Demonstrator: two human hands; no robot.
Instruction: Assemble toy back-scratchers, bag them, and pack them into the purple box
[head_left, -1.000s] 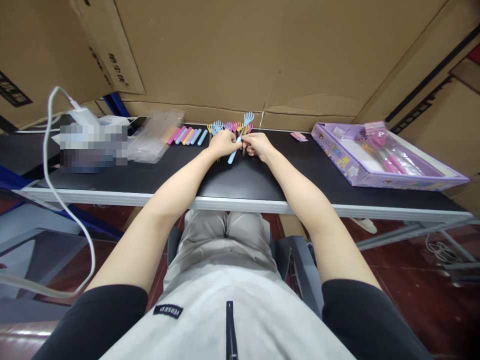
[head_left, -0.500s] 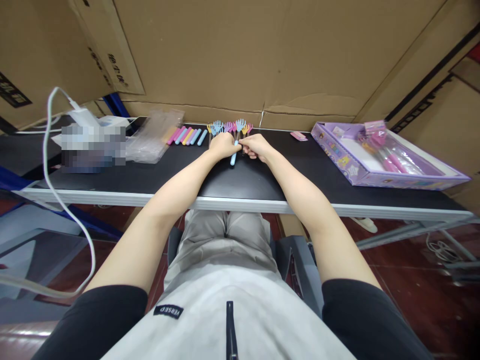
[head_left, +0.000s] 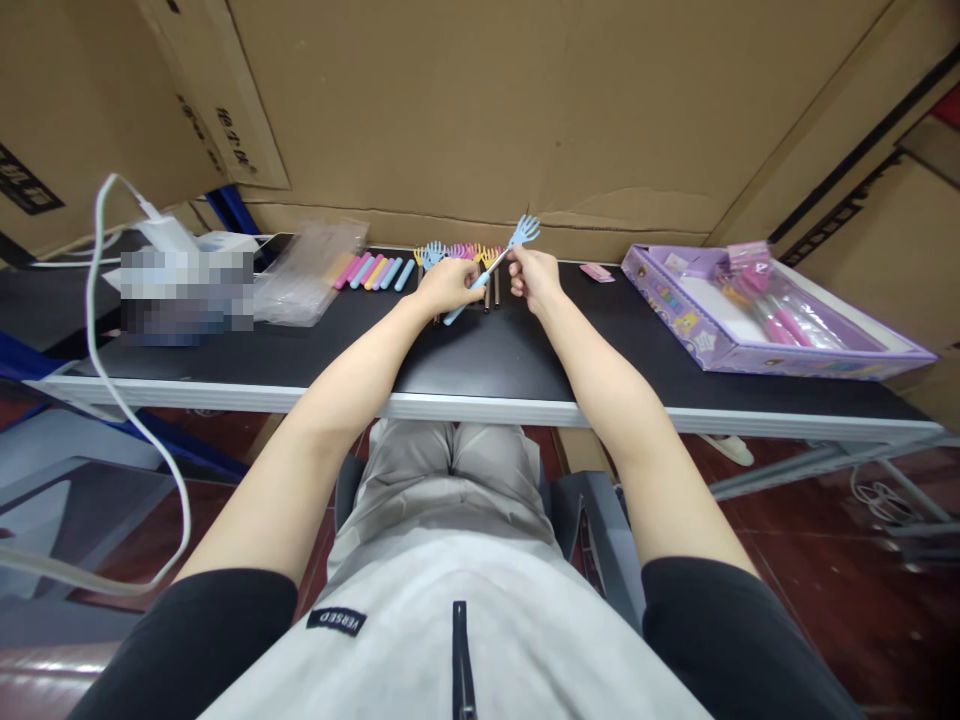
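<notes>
A back scratcher (head_left: 496, 262) with a light blue claw head, metal rod and blue handle slants up to the right between my hands. My left hand (head_left: 448, 285) is closed around its blue handle. Higher up, my right hand (head_left: 535, 276) pinches the rod just below the claw head. Behind my left hand lie several claw heads (head_left: 433, 254) in blue, yellow, purple and pink, with metal rods pointing toward me; my hand hides some of them. To their left, several coloured handles (head_left: 373, 272) lie side by side in a row.
Clear plastic bags (head_left: 307, 275) lie left of the handles. On the right stands a purple open box (head_left: 712, 350) with packaged pink items. A small pink card (head_left: 597, 272) lies near it. Cardboard (head_left: 480, 120) walls the back, and a white cable (head_left: 97, 300) hangs at left.
The blue back scratcher has tilted from nearly upright to slanting right, its head now raised past the other heads. My right hand has moved right and up along with it.
</notes>
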